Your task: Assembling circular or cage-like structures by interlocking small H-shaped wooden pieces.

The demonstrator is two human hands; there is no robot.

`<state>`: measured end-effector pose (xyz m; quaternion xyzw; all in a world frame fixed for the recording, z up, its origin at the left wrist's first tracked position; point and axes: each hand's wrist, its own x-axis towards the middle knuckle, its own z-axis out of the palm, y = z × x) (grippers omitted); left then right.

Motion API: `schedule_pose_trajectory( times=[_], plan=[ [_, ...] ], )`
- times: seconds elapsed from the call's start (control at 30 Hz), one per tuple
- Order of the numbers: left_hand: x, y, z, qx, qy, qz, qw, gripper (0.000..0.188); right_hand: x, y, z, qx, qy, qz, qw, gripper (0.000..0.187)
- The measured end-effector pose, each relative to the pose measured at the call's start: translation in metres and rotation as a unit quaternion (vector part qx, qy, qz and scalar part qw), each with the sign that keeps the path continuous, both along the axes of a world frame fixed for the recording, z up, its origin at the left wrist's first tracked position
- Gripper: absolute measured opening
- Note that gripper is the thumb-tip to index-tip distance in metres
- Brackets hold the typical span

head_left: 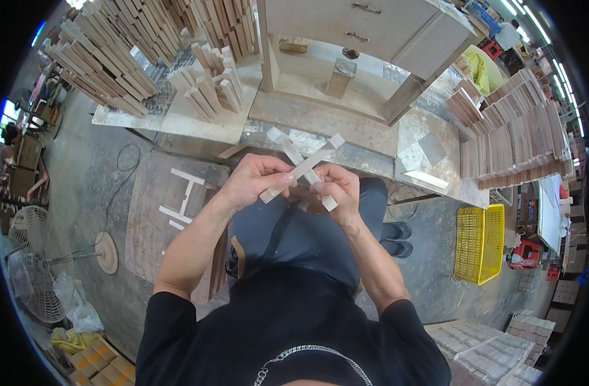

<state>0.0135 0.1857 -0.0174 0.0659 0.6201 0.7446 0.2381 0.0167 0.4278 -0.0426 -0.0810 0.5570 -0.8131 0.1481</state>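
Two pale wooden strips cross in an X above my lap, in front of the bench edge. One strip [321,154] slants from lower left to upper right, and my left hand [256,178] pinches it near its lower end. The other strip [286,145] slants the opposite way, its lower end gripped between the thumb and fingers of my right hand [337,189]. They meet at the crossing between my hands; whether they are joined there I cannot tell. Each strip looks thicker at its upper end.
A wooden cabinet frame [326,116] stands on the bench ahead, a small block [340,78] inside it. Stacked wood strips [101,64] rise at left, more boards [510,138] at right. An H-shaped wooden piece [185,198] lies on a board at left, near a fan [34,276]. A yellow crate [479,244] stands right.
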Motion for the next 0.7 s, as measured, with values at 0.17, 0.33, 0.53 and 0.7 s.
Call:
schedule_pose_trajectory(
  times=[0.17,0.33,0.53,0.7],
  plan=[
    [-0.02,0.005,0.004,0.055,-0.03,0.032,0.998,0.027,-0.027,-0.003,0.001,-0.031,-0.024,-0.005,0.999,0.016],
    [-0.038,0.025,0.004,-0.098,0.248,0.162,0.95,0.028,-0.07,0.003,0.002,-0.053,-0.083,-0.064,0.993,0.017],
    [-0.12,0.043,-0.001,-0.272,0.306,0.169,0.897,0.028,-0.138,0.008,0.003,-0.006,-0.062,-0.15,0.987,0.036],
    [-0.184,0.048,-0.004,-0.303,0.321,0.158,0.883,0.03,-0.19,0.011,0.01,0.085,-0.022,-0.202,0.975,0.039]
  ],
)
